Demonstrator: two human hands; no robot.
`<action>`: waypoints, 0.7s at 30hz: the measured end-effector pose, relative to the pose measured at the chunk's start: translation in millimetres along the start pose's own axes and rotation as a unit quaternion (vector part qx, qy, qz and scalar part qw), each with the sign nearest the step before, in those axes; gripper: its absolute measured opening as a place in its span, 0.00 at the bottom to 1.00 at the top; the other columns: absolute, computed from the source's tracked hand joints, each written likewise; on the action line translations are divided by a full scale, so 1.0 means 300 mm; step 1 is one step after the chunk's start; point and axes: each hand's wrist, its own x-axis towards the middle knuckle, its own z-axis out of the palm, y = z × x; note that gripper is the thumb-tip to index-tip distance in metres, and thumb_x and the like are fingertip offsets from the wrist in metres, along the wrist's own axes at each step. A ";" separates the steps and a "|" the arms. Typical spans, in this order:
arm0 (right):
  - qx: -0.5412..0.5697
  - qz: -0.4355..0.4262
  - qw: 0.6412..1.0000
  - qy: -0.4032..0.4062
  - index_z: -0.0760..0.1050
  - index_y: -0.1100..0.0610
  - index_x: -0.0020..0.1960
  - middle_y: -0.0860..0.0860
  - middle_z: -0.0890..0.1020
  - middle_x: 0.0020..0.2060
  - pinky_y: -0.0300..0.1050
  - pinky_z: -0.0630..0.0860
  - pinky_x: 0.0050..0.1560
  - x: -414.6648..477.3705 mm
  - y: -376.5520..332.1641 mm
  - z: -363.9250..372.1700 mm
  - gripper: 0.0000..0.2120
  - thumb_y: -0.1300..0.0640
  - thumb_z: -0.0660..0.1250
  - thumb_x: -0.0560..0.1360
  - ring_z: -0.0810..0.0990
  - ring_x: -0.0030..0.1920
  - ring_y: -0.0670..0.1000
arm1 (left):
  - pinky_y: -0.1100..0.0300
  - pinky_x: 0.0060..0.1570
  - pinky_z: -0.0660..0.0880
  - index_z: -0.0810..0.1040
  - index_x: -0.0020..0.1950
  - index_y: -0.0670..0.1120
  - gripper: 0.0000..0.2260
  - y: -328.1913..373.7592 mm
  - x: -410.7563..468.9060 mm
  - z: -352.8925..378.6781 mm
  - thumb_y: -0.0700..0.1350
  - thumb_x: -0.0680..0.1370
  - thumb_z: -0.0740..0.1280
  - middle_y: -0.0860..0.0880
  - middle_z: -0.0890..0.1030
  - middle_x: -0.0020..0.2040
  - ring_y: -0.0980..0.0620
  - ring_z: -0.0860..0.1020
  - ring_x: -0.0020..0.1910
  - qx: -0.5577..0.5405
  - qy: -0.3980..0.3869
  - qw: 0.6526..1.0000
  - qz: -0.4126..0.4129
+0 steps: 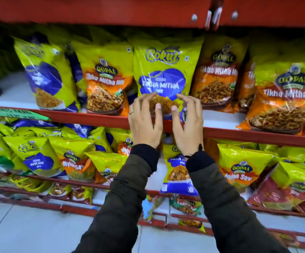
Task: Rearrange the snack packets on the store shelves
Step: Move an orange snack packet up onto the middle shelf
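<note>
While both hands sit at the base of the yellow-and-blue packet [161, 75], it stands upright on the middle shelf [96, 118] between two orange packets. Left hand [144, 123] and right hand [187, 125]: fingers curled, half open, gripping nothing; whether fingertips touch the packet, can't tell. Likely just placed or being straightened. Lower shelf [38, 177] packets lie tumbled and mixed, so most tidying looks left.
</note>
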 end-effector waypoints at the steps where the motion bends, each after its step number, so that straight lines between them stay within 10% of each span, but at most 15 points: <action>1: 0.014 -0.011 1.000 -0.002 0.75 0.58 0.67 0.53 0.77 0.62 0.49 0.74 0.66 0.041 -0.049 0.042 0.15 0.56 0.61 0.81 0.76 0.65 0.52 | 0.60 0.66 0.67 0.75 0.66 0.49 0.15 -0.012 0.064 -0.037 0.49 0.81 0.60 0.49 0.76 0.64 0.50 0.74 0.64 0.011 0.017 1.000 0.022; 7: 0.135 0.091 0.983 -0.080 0.70 0.59 0.73 0.52 0.77 0.67 0.29 0.71 0.61 0.159 -0.206 0.254 0.20 0.57 0.62 0.82 0.76 0.58 0.39 | 0.46 0.75 0.60 0.65 0.76 0.45 0.23 -0.146 0.277 -0.145 0.48 0.82 0.59 0.43 0.64 0.77 0.44 0.61 0.78 0.020 0.054 0.997 -0.054; 13: 0.155 0.244 0.939 -0.189 0.71 0.64 0.68 0.61 0.76 0.69 0.50 0.66 0.72 0.245 -0.289 0.489 0.20 0.53 0.63 0.81 0.72 0.72 0.59 | 0.50 0.76 0.52 0.56 0.78 0.37 0.27 -0.359 0.474 -0.222 0.48 0.83 0.57 0.35 0.58 0.79 0.38 0.57 0.79 -0.037 0.042 0.962 -0.267; 21: 0.131 0.270 0.949 -0.098 0.68 0.63 0.70 0.61 0.75 0.68 0.56 0.70 0.71 0.269 -0.268 0.611 0.23 0.53 0.65 0.79 0.73 0.70 0.61 | 0.48 0.65 0.74 0.79 0.61 0.36 0.18 -0.500 0.585 -0.270 0.49 0.81 0.65 0.36 0.82 0.59 0.39 0.79 0.60 -0.243 0.047 0.902 -0.354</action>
